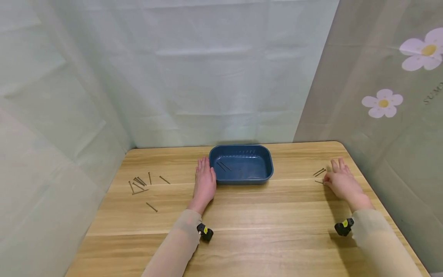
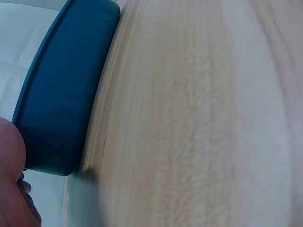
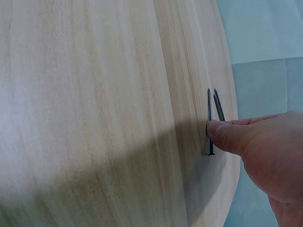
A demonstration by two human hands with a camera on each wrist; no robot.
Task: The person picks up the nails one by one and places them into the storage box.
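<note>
My left hand (image 1: 205,181) rests with straight fingers against the left end of a blue plastic tray (image 1: 242,182). In the left wrist view, the thumb (image 2: 10,151) is right at the tray's side wall (image 2: 66,94). A pair of thin nails (image 1: 224,166) lies inside the tray. At the table's right side, my right hand (image 1: 342,183) pinches a nail (image 3: 210,105) between thumb and index finger, its head toward me. Two more nails (image 1: 319,172) lie just beyond those fingertips, partly hidden by the hand in the right wrist view.
Several loose nails (image 1: 139,181) are scattered on the left part of the wooden table (image 1: 256,223). One nail (image 1: 151,207) lies closer to the front, apart from the others. Pale cloth curtains (image 1: 214,77) hang behind the table and along both sides.
</note>
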